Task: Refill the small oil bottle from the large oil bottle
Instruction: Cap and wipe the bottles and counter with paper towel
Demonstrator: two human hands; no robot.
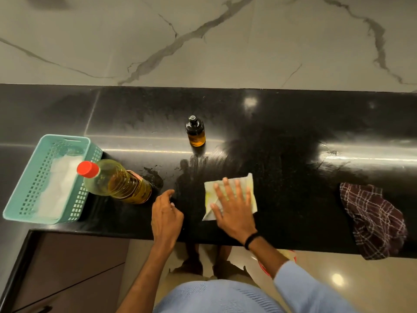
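a small bottle (195, 131) with a dark cap is seen standing upright toward the back of the black bench (293, 132), well apart from both hands. amber oil is seen in its lower part, and the upper part looks dark. the large bottle (117, 181) is stood near the bench's front left, closed with a red cap (88, 169) and partly filled with yellow oil. it is set just beside a teal basket (27, 195), in which white paper (61, 184) is laid. a pink strip is glimpsed at the large bottle's far side. no writing on either bottle can be read.

the right hand (233, 206) is laid flat, fingers straight and spread, on a pale towel (209, 193) that is pressed against the bench in front of the small bottle. yellowish stains are seen on the towel's left part. a black band (251, 240) is worn at that wrist. the left hand (165, 213) is held between the large bottle and the towel, near the front edge, with fingers loosely curled and nothing grasped; whether it touches the bench cannot be told. smears are seen on the bench between the bottles. a dark red checked cloth (374, 220) is draped over the front edge at the right, well apart from the towel.
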